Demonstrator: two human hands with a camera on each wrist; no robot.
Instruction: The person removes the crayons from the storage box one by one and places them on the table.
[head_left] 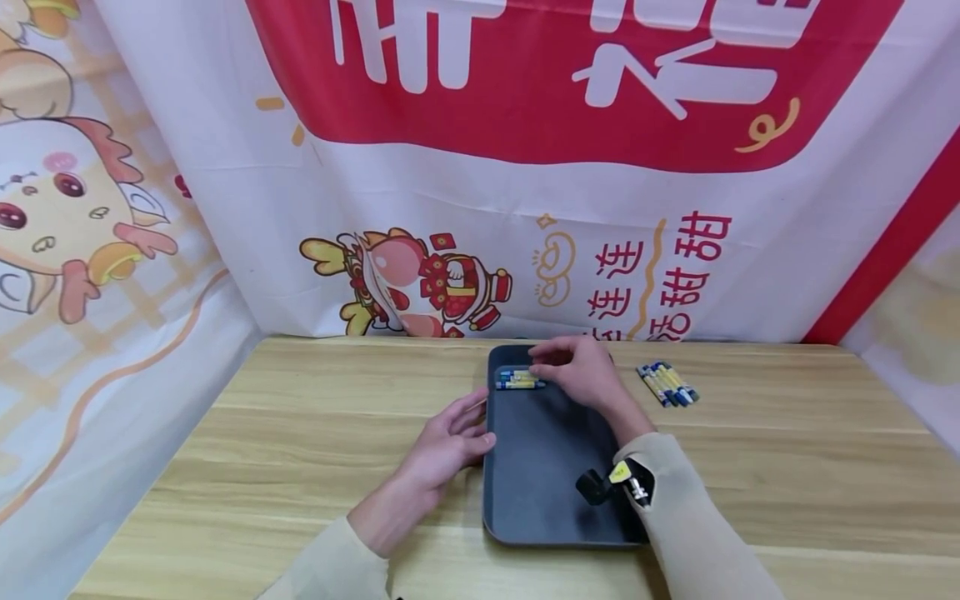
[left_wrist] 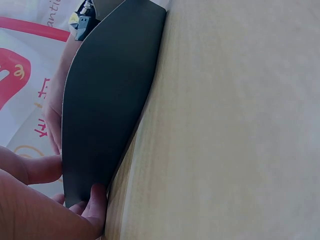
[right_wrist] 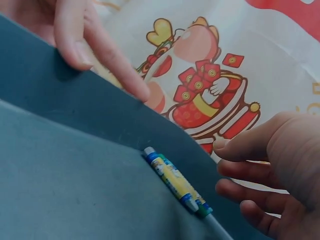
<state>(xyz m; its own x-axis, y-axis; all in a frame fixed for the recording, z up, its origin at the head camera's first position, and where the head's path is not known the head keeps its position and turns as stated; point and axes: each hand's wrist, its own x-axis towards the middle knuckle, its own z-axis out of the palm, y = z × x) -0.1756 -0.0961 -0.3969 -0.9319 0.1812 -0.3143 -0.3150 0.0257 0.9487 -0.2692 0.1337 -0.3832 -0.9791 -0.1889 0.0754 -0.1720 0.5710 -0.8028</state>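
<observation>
Where the white cloth hangs at my far left, there is a big cartoon animal (head_left: 75,196) with red eyes. Next comes the wooden table (head_left: 247,467), with long wavy stripes in its top. On the back cloth (head_left: 258,217), a little cartoon dragon (head_left: 427,287) in red lies on its side. My left hand (head_left: 438,450) comes out of a cream sleeve (head_left: 333,562) and lightly holds the left side of a dark gray tray (head_left: 532,467). My thumb goes over the rim, and other fingers touch the outside wall. The tray sits on the table with a short end toward me. In its far left corner lie the small crayons (head_left: 520,385), side by side and touching. They are yellow and blue, and one shows some green. Just beside them, over the far end of the tray, is my right hand (head_left: 581,371). It is loose and free, with its fingers softly bent. A small black camera (head_left: 594,487) sits on my right wrist, above the tray. To the right of the tray, more crayons (head_left: 667,384) lie close together on the table, near the back. They are blue and yellow too. Farthest right, a red stripe (head_left: 892,242) runs down at a slant.
</observation>
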